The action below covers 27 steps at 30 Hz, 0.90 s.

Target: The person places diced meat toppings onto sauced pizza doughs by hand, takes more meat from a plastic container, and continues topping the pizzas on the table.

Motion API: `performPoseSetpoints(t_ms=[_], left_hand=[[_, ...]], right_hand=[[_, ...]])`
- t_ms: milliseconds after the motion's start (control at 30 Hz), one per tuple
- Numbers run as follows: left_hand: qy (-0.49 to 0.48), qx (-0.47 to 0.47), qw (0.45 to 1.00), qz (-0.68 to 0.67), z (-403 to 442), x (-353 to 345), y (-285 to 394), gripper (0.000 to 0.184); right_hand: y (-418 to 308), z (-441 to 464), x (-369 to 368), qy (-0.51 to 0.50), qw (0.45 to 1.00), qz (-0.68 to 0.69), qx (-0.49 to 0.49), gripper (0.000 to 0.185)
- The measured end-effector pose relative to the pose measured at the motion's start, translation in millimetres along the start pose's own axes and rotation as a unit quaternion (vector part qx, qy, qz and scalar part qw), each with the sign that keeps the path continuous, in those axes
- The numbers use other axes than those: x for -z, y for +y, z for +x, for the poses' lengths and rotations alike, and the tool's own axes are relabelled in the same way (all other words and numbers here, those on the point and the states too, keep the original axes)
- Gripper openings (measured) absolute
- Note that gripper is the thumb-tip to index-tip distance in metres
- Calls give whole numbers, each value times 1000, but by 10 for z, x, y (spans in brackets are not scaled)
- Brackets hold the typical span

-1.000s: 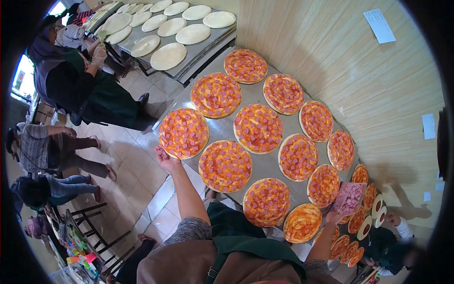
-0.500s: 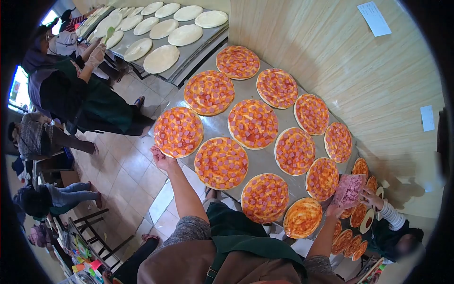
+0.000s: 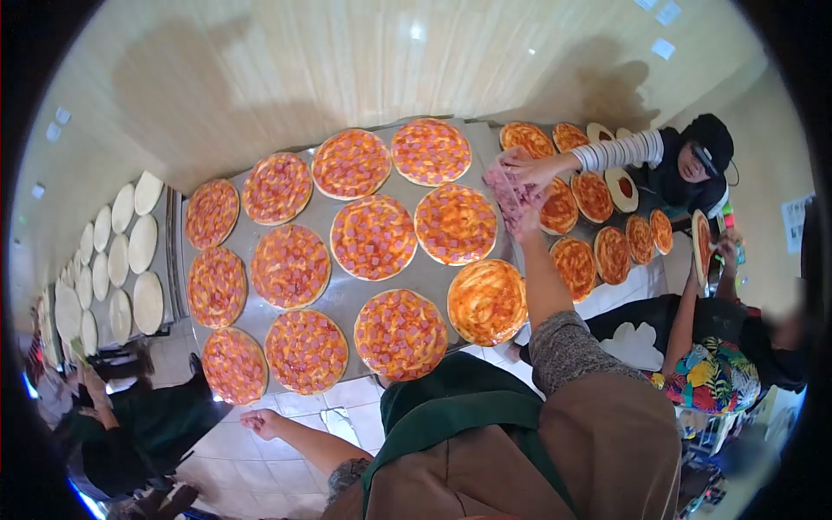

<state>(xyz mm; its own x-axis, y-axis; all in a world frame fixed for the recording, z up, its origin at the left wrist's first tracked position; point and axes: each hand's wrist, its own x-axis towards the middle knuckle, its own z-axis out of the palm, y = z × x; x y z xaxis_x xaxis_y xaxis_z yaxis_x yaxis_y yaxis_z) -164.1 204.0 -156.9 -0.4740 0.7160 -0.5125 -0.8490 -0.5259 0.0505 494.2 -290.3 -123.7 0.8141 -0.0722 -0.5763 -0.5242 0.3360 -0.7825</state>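
Several round pizzas with diced ham, such as this pizza [image 3: 373, 237], lie on a grey metal table. My left hand [image 3: 263, 423] hovers off the table's near left edge, just below the ham pizza [image 3: 234, 366]. Its fingers are curled in, and anything inside them is hidden. My right hand [image 3: 527, 224] grips a clear tub of diced ham [image 3: 503, 189] from the near side, at the table's right end. A co-worker's hand [image 3: 530, 171] reaches to the tub from the right. Nearest me on the right sits a pizza with sauce and no ham [image 3: 487, 302].
Beyond the tub, a second table carries sauced pizzas [image 3: 592, 197]. A co-worker in a striped sleeve [image 3: 615, 152] stands behind it; another person [image 3: 711, 364] holds a pizza. Plain dough rounds [image 3: 143, 243] cover a table at left, where a person in dark clothes stands.
My view has turned right. My left hand has come away from the pizza edge with its fingers curled. The co-worker's hand is now over the tub, which my right hand still holds.
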Motion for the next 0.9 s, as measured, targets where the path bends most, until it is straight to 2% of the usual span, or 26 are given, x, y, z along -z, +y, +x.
performPoseSetpoints(t_ms=[33, 200, 300, 333, 367, 500, 600, 700, 733, 900], left_hand=[[4, -24, 999, 31, -199, -84, -21, 12], [-9, 37, 999, 33, -454, -83, 80, 15], [-29, 62, 996, 49, -556, -111, 91, 12], [-25, 59, 996, 62, -689, -164, 61, 11], [-19, 57, 995, 74, -830, -195, 20, 11], [-33, 81, 992, 94, -1150, -261, -63, 18], [-53, 131, 986, 87, -1329, -276, -75, 22], [-67, 133, 984, 93, -1506, -327, -117, 24], [-75, 146, 983, 89, -1521, -333, -121, 24], [-106, 194, 973, 64, -1682, -350, -134, 24]], right_hand=[[4, 48, -1, 2, 1000, -4, -9, 27], [-45, 228, -151, 13, 999, 14, -30, 25], [50, 520, -211, 53, 996, -69, -28, 25], [-126, 250, -340, 90, 990, -100, -43, 27], [-149, 305, -311, 82, 982, -164, -41, 27], [23, 867, -154, 59, 926, -374, -10, 36], [360, 1435, -66, 112, 866, -485, 54, 47], [-83, 478, -371, 166, 853, -484, 101, 54], [-302, 128, -449, 135, 880, -451, 66, 64], [-335, 44, -460, 111, 881, -457, 60, 69]])
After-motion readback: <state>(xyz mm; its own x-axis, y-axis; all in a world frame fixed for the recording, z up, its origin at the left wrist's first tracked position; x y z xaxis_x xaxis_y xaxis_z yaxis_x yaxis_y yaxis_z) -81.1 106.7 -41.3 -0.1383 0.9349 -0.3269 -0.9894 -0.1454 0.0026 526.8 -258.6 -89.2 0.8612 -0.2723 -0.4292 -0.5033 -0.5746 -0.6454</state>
